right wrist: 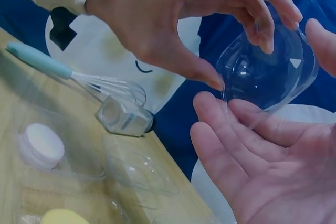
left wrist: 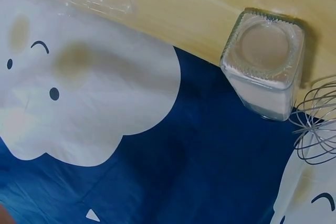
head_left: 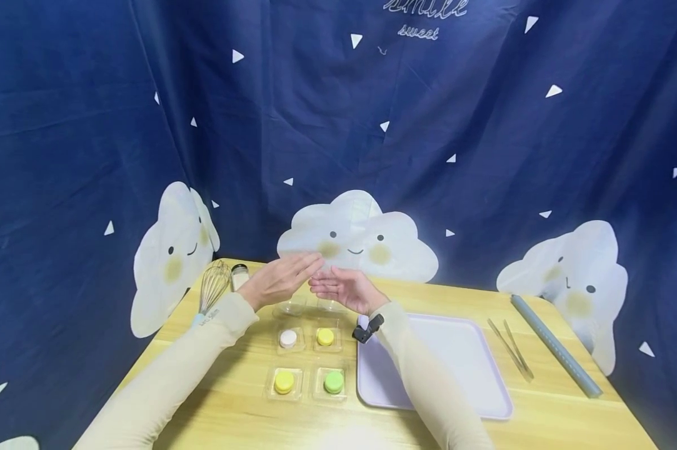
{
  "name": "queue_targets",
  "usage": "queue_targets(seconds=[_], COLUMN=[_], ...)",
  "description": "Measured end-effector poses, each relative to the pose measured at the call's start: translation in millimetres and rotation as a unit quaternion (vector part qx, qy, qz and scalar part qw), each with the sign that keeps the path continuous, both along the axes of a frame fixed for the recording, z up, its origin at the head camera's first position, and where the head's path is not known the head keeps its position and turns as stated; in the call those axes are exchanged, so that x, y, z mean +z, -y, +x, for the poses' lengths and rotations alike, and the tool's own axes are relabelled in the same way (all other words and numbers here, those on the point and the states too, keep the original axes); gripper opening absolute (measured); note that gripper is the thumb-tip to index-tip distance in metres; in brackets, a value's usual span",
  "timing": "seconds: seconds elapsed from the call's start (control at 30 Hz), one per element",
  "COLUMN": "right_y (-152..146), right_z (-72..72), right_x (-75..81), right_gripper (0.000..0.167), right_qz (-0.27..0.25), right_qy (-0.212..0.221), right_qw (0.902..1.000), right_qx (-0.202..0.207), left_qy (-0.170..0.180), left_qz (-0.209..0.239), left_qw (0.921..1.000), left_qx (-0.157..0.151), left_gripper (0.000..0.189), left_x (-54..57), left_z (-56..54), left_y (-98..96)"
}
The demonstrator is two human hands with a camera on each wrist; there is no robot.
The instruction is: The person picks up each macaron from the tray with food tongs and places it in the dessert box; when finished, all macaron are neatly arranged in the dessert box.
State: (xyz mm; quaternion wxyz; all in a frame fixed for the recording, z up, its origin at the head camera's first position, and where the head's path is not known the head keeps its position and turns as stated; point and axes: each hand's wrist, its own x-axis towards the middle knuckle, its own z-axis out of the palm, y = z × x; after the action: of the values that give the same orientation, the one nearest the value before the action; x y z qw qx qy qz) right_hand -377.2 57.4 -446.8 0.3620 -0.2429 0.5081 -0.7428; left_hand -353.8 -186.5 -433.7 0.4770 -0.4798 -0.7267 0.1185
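Pinching the near rim of a clear plastic dome (right wrist: 265,74) between thumb and fingertips, the left hand (head_left: 280,278) has its grip closed on that piece. The right hand (head_left: 351,290) is turned palm up below it, its grip open: the fingers lie nearly straight beneath the dome's lower edge, and the thumb stands beside its far side. The dome is thus held in the air between both hands, tilted, over the far part of the bench (head_left: 248,400).

Below the hands, clear plastic pieces (head_left: 290,306) lie toward the back of the bench. Nearer the person are four small clear trays (head_left: 299,392), two by two, each with one round piece in it: a whitish piece (head_left: 288,339) at back left, a yellow piece (head_left: 325,336) at back right, a second yellow piece (head_left: 284,381) at front left and a green piece (head_left: 334,382) at front right.

At the far left, a whisk (head_left: 214,284) with a pale turquoise handle lies next to a square-sided glass jar (left wrist: 262,61) with pale contents. Right of the small trays is a lilac tray (head_left: 463,359), partly covered from sight by the right sleeve (head_left: 428,387). Tweezers (head_left: 522,364) lie just beyond its right side, then a long grey-blue rod (head_left: 556,346). Behind the bench hangs dark blue cloth (head_left: 327,144) with smiling white clouds (head_left: 357,219).
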Motion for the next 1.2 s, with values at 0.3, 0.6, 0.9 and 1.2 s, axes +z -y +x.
queue_targets(seconds=[0.3, 0.6, 0.9, 1.2], right_y=[4.3, 12.7, 17.7, 24.7], right_z=[2.5, 16.0, 30.3, 44.4], right_x=[-1.1, 8.4, 11.8, 1.3], right_gripper=[0.057, 0.055, 0.069, 0.068], right_qz=[0.024, 0.19, 0.232, 0.262], right_qy=[-0.021, -0.288, -0.513, -0.546], right_qw=[0.9988, 0.9118, 0.7949, 0.7782], right_qx=[-0.038, -0.223, -0.225, -0.167], left_qy=[0.172, 0.585, 0.648, 0.603], left_qz=[0.071, 0.339, 0.334, 0.31], left_qw=[0.9822, 0.7354, 0.6846, 0.7327], left_qx=[0.025, 0.05, 0.024, 0.059], left_gripper=[0.065, 0.096, 0.084, 0.075], left_x=[0.0, 26.5, 18.8, 4.5], left_z=[6.9, 22.8, 36.1, 66.5], left_y=[-0.6, 4.6, 19.0, 27.6])
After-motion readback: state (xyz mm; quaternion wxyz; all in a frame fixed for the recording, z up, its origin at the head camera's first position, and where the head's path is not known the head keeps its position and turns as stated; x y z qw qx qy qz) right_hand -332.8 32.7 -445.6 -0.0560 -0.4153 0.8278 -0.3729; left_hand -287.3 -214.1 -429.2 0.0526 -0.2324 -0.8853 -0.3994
